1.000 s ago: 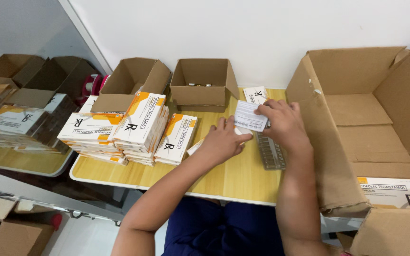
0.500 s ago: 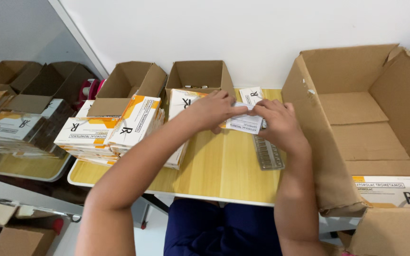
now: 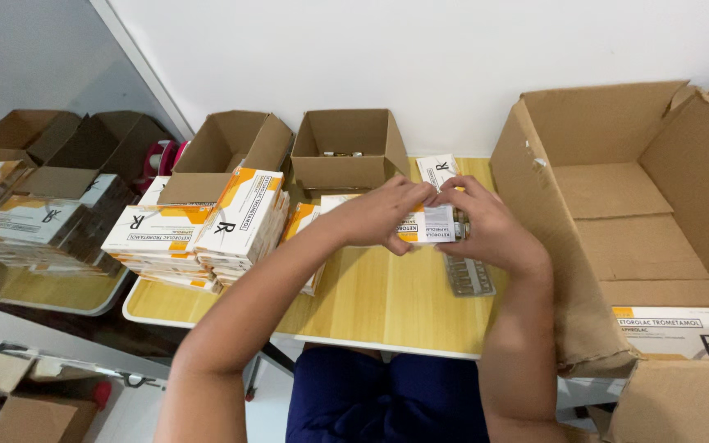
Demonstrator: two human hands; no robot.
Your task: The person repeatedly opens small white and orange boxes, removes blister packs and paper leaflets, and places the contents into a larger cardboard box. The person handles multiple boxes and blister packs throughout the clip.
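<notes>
Where white wall (image 3: 469,57) meets table (image 3: 387,303), cartons (image 3: 207,221)

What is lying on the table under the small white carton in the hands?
Under the small white carton a clear plastic tray lies on the table. The right hand covers its far end.
</notes>
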